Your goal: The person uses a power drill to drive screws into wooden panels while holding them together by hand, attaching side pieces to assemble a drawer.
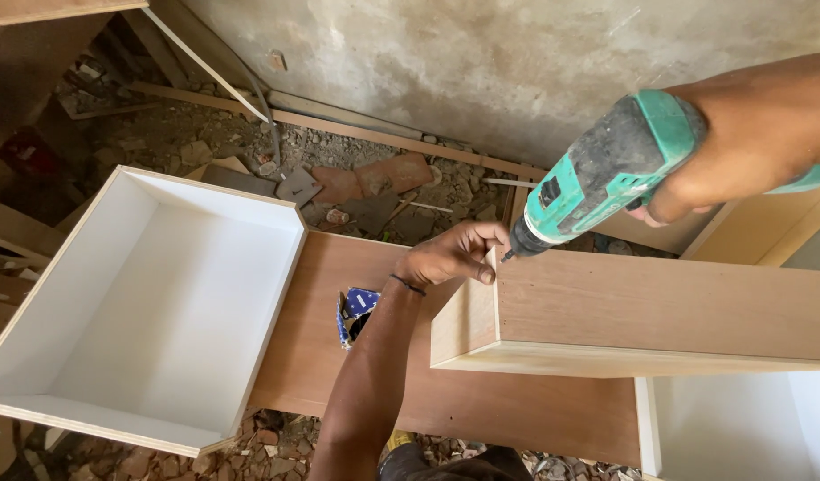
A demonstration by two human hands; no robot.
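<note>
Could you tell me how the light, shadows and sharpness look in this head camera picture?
Head view: soft daylight, no harsh glare; the white box is bright but keeps its detail, the top left corner lies in shadow; the drill, left hand and right hand are sharp, and straight board edges bend slightly toward the frame edges.

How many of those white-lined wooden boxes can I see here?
2 for sure: one open white-lined box at the left, and part of another at the bottom right corner. The box being drilled shows only bare wood, so its lining is hidden.
</note>
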